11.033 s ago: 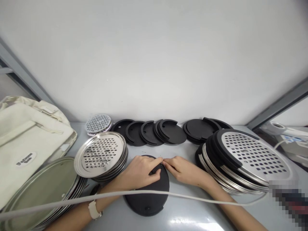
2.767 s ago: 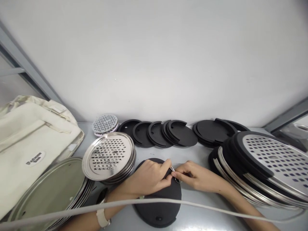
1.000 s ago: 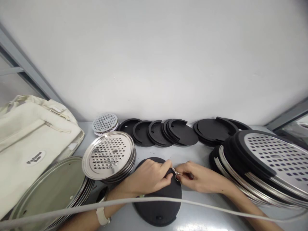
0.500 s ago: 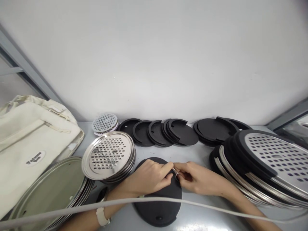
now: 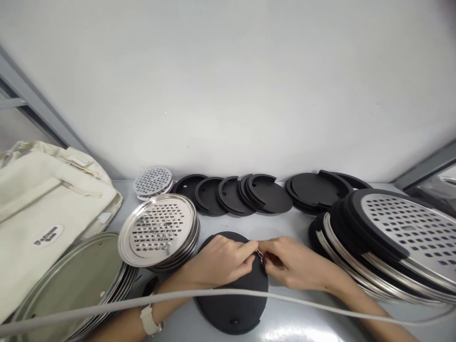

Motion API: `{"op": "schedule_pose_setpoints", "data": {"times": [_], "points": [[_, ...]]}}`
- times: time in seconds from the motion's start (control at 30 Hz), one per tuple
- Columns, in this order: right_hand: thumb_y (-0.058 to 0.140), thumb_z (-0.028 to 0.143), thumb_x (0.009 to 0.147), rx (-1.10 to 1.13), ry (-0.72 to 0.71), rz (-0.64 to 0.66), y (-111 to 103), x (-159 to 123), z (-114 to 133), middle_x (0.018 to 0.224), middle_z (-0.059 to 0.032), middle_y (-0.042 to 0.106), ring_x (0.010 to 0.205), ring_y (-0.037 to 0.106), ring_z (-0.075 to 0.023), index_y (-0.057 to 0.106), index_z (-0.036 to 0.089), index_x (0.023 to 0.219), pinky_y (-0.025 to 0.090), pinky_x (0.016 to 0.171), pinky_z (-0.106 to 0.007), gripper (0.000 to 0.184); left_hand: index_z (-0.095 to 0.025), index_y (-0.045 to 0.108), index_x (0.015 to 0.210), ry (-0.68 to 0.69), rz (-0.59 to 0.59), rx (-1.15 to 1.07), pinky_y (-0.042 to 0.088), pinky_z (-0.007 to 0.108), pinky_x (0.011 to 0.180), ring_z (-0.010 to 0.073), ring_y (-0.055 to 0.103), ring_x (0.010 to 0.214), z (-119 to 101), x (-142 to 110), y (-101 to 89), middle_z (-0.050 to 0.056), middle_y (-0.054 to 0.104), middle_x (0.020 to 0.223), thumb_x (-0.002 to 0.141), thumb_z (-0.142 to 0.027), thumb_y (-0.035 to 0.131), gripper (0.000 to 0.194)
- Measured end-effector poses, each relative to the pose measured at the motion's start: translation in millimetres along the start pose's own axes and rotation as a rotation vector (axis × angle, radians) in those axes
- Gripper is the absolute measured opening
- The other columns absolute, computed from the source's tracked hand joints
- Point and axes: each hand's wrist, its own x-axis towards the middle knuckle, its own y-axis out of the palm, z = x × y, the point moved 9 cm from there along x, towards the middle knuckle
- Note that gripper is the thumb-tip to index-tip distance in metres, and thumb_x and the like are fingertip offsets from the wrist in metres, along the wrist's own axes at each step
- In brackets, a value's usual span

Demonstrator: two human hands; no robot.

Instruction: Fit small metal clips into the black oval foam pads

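Note:
A black round disc [image 5: 233,304] lies flat on the grey table in front of me. My left hand [image 5: 219,260] rests on the disc's far edge, fingers curled and pinching it near a notch. My right hand [image 5: 292,263] meets it from the right, thumb and fingers pinched on a small metal clip [image 5: 261,257] at the disc's rim. Both hands touch at the fingertips. What part of the clip sits in the disc is hidden by the fingers.
A stack of perforated steel plates [image 5: 158,231] stands left, larger steel plates [image 5: 71,280] beyond it, and a cream bag [image 5: 42,213]. Black discs [image 5: 249,194] line the wall. Big steel plates with black rings [image 5: 392,237] fill the right. A white cable [image 5: 107,306] crosses in front.
My right hand has moved a little left, closing on my left hand's fingertips. The metal clip, seen between the hands a second ago, is now mostly covered by the fingers.

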Motion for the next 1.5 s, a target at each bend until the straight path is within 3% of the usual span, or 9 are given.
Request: {"op": "schedule_pose_setpoints", "data": {"times": [0.23, 0.47, 0.67, 0.9, 1.5], "points": [[0.043, 0.013, 0.079, 0.031, -0.008, 0.003, 1, 1, -5, 0.055, 0.0045, 0.043, 0.051, 0.036, -0.0087, 0.044, 0.019, 0.067, 0.025, 0.051, -0.022, 0.013, -0.019, 0.049, 0.087, 0.03, 0.015, 0.013, 0.038, 0.025, 0.057, 0.0143, 0.061, 0.063, -1, 0, 2.2, -0.001, 0.062, 0.069, 0.094, -0.023, 0.039, 0.013], [0.043, 0.02, 0.087, 0.063, 0.009, -0.005, 1, 2, -7, 0.055, 0.004, 0.045, 0.049, 0.037, -0.0085, 0.046, 0.018, 0.069, 0.023, 0.049, -0.022, 0.018, -0.019, 0.051, 0.103, 0.009, 0.013, -0.007, 0.043, 0.025, 0.064, 0.0169, 0.065, 0.073, 0, -1, 0.4, 0.001, 0.066, 0.079, 0.094, -0.025, 0.041, 0.015], [0.038, 0.026, 0.093, 0.108, 0.007, 0.02, 6, 3, -11, 0.052, 0.0055, 0.038, 0.047, 0.031, -0.0076, 0.044, 0.018, 0.068, 0.022, 0.047, -0.022, 0.027, -0.018, 0.045, 0.107, -0.075, 0.048, 0.04, 0.043, 0.027, 0.057, 0.0196, 0.064, 0.064, 4, 0, 0.0, 0.0, 0.064, 0.072, 0.092, -0.031, 0.041, 0.02], [0.038, 0.032, 0.095, 0.188, 0.026, -0.011, 3, 5, -13, 0.053, 0.0061, 0.03, 0.05, 0.027, -0.0083, 0.039, 0.018, 0.066, 0.02, 0.047, -0.023, 0.032, -0.02, 0.043, 0.095, -0.093, 0.038, 0.076, 0.041, 0.027, 0.055, 0.0194, 0.062, 0.062, 5, 0, -3.0, -0.001, 0.061, 0.068, 0.091, -0.031, 0.041, 0.012], [0.041, 0.016, 0.086, 0.113, 0.004, -0.001, 2, 2, -6, 0.056, 0.0063, 0.039, 0.051, 0.032, -0.0073, 0.039, 0.019, 0.068, 0.024, 0.05, -0.021, 0.019, -0.02, 0.045, 0.094, -0.071, 0.025, 0.078, 0.037, 0.027, 0.055, 0.0176, 0.062, 0.065, 3, 0, -0.9, -0.002, 0.063, 0.074, 0.091, -0.029, 0.042, 0.01]]}}
